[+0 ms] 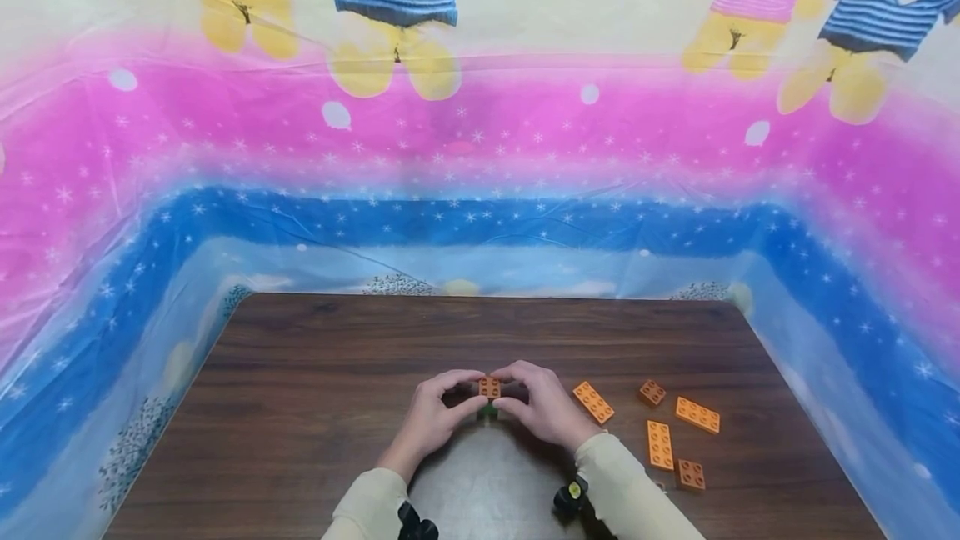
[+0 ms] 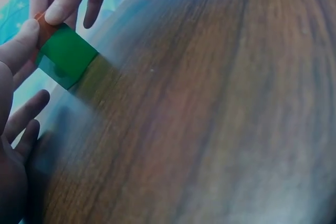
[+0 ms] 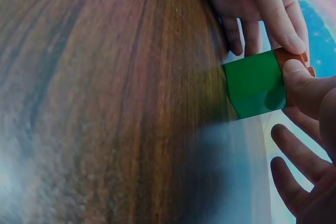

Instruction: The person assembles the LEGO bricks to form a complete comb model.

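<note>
Left hand (image 1: 437,417) and right hand (image 1: 549,408) both pinched the small orange square studded plastic brick (image 1: 490,387) atop the green boxy plastic block (image 3: 254,85), mid-surface (image 1: 300,407); flush seating probably needed even, straight-down pressure.

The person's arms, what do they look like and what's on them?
Both wear long, plain, cream-coloured sleeves, the left sleeve and the right sleeve. A small black gadget sits by each cuff. The left gadget looks plain black; the right gadget has a yellowish-green spot. No gloves are worn.
</note>
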A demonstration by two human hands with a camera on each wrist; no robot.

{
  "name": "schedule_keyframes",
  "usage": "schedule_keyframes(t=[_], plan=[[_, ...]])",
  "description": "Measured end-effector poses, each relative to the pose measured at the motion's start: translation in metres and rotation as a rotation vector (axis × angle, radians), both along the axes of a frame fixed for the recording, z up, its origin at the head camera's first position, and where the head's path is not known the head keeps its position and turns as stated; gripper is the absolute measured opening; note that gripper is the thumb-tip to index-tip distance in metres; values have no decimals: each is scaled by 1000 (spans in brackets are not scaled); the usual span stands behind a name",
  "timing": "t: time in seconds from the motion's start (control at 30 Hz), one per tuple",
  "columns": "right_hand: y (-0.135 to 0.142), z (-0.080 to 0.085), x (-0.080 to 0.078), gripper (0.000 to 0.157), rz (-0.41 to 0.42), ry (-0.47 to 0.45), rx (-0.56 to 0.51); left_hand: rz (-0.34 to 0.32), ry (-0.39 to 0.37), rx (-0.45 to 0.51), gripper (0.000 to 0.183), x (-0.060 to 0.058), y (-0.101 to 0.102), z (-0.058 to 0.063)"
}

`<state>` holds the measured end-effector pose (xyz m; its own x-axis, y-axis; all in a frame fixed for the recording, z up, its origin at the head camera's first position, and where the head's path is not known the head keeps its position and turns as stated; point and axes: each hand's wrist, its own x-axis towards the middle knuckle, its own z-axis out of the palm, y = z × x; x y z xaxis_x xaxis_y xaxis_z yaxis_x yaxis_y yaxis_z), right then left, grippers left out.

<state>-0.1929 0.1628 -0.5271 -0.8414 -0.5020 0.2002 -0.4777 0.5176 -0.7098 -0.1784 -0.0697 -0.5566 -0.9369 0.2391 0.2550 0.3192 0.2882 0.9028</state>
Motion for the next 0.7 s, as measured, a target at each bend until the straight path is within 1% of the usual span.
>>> schedule_keyframes(t=[0.17,0.43,0.7], plan=[[0,-3,-1,34,-11,-20,-7,4,1,8,37,0,1,-1],[1,-7,1,36,-34,-60,-15,21,-60,59,33,2,2,-3],[2,0,2,38,-34,-49,25,20,-69,77,34,2,2,-3]])
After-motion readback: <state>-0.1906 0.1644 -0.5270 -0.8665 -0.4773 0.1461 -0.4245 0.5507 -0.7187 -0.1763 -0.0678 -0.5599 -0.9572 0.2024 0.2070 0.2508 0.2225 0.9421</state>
